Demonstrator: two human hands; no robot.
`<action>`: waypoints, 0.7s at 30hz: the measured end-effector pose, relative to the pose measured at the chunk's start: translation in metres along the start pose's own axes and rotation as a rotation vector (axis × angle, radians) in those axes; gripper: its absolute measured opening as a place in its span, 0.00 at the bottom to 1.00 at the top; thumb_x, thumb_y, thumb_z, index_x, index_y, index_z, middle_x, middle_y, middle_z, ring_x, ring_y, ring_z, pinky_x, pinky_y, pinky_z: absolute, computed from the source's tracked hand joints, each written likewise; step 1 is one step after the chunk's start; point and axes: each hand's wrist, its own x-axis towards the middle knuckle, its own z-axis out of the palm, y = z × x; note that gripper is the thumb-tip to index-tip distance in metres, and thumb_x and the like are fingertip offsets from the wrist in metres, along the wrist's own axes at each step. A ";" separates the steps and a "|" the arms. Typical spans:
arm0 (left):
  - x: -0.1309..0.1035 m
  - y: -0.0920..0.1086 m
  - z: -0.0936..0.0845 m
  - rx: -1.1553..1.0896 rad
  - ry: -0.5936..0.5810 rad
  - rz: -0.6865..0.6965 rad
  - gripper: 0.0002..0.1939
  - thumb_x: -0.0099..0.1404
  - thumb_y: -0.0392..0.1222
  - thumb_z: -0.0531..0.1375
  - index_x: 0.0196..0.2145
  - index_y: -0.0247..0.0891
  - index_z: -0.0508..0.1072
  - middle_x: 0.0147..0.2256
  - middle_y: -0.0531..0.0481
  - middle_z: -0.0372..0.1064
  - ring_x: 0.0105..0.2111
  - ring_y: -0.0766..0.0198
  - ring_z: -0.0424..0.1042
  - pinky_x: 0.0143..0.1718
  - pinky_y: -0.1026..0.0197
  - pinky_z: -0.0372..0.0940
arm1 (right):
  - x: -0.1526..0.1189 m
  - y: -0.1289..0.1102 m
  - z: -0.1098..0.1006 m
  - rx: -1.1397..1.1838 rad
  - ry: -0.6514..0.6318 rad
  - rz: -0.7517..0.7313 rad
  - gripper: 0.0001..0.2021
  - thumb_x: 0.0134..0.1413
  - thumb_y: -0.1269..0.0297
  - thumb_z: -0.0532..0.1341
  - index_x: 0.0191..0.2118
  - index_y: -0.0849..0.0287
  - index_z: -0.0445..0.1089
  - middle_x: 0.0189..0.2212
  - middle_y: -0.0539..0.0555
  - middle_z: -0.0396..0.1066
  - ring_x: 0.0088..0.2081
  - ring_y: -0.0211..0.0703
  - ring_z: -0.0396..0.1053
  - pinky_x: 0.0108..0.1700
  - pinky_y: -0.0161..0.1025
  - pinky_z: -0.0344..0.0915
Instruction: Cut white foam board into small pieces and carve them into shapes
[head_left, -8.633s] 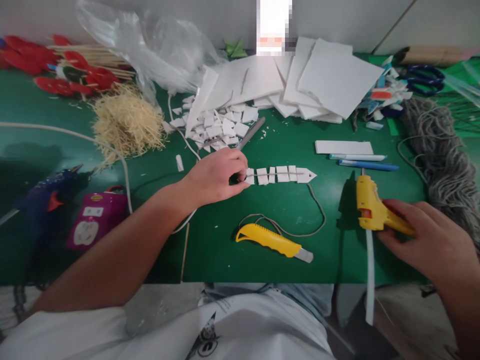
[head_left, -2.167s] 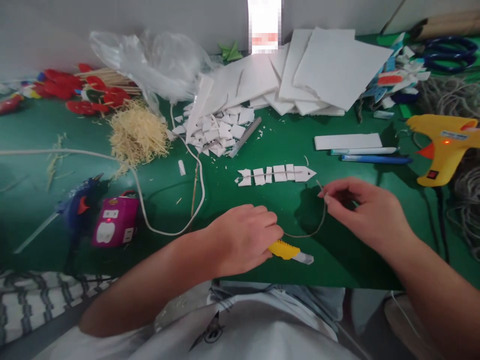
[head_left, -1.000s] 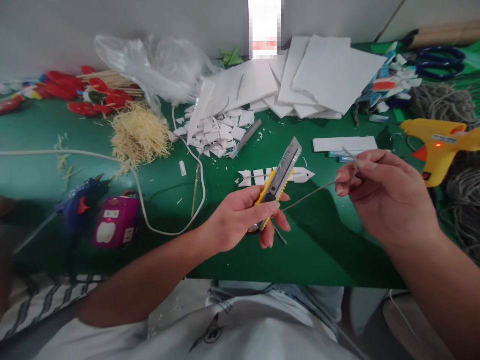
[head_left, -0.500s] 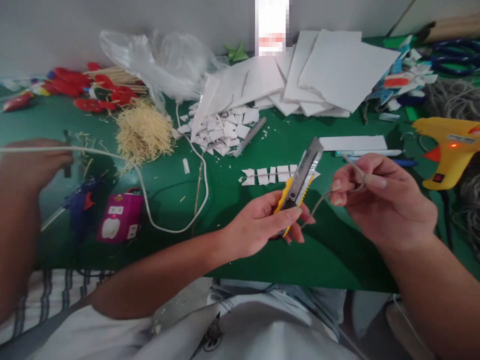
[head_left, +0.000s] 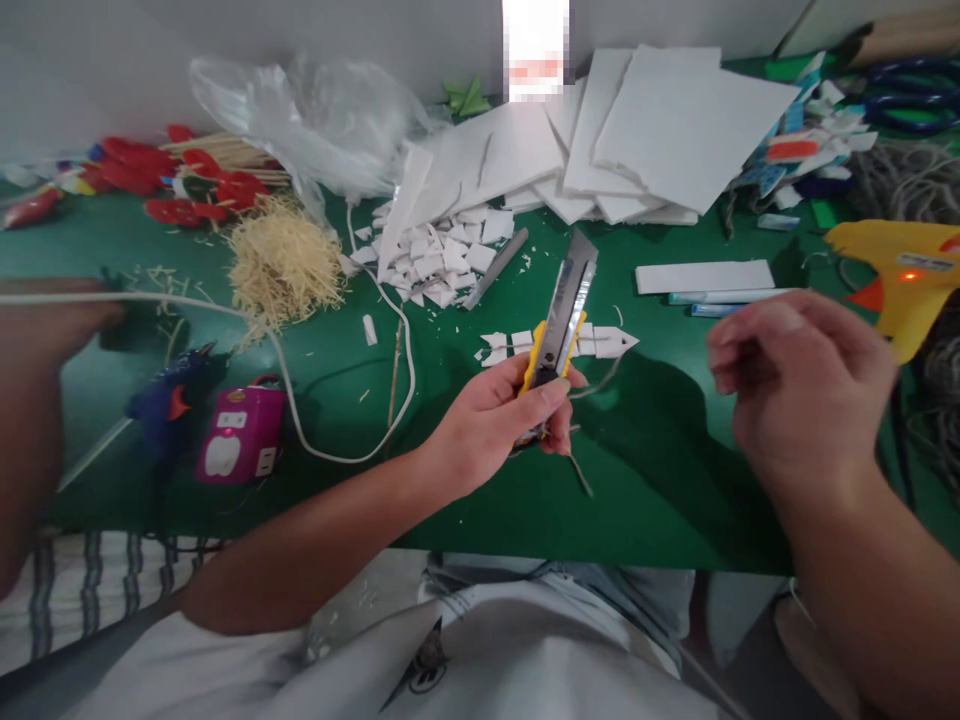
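My left hand [head_left: 506,420] is wrapped round a yellow box cutter [head_left: 559,315], its wide metal end pointing up and away. A thin grey cord [head_left: 581,474] hangs from those fingers, and part of it runs up to the row of white foam pieces [head_left: 604,341] behind the cutter. The row has a pointed, arrow-like piece at its right end. To the right, my right hand [head_left: 806,375] is raised over the table, blurred, with its fingers curled; whether anything is between them cannot be made out.
A yellow glue gun [head_left: 896,285] lies at the right. Foam sheets [head_left: 675,130], foam scraps [head_left: 442,258] and a plastic bag [head_left: 337,130] are behind. A white cable [head_left: 292,400] loops past a purple box [head_left: 240,435]. Another person's arm [head_left: 34,400] is at the far left.
My right hand has let go of the cord and moved right. My left hand and the cutter have shifted left, uncovering the row's pointed end. The other person's hand has moved slightly left.
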 end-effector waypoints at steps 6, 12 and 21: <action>0.000 0.002 0.002 -0.008 0.014 0.019 0.23 0.60 0.56 0.73 0.40 0.37 0.72 0.25 0.57 0.71 0.25 0.69 0.72 0.29 0.65 0.68 | -0.015 0.003 0.000 -0.164 -0.313 -0.199 0.02 0.54 0.64 0.69 0.33 0.50 0.76 0.35 0.51 0.78 0.30 0.40 0.69 0.29 0.40 0.63; -0.002 0.003 0.002 -0.024 -0.038 0.018 0.23 0.62 0.56 0.73 0.41 0.35 0.72 0.25 0.56 0.72 0.25 0.70 0.72 0.30 0.67 0.67 | -0.017 0.014 0.010 -0.222 -0.871 0.184 0.13 0.52 0.62 0.67 0.45 0.57 0.75 0.18 0.43 0.62 0.19 0.33 0.57 0.21 0.33 0.54; -0.002 0.002 -0.001 -0.044 0.021 -0.002 0.23 0.59 0.56 0.74 0.38 0.35 0.74 0.23 0.57 0.71 0.23 0.71 0.71 0.28 0.68 0.67 | -0.017 0.011 0.014 -0.113 -0.867 0.409 0.18 0.51 0.46 0.71 0.32 0.58 0.72 0.20 0.45 0.62 0.22 0.32 0.55 0.23 0.33 0.53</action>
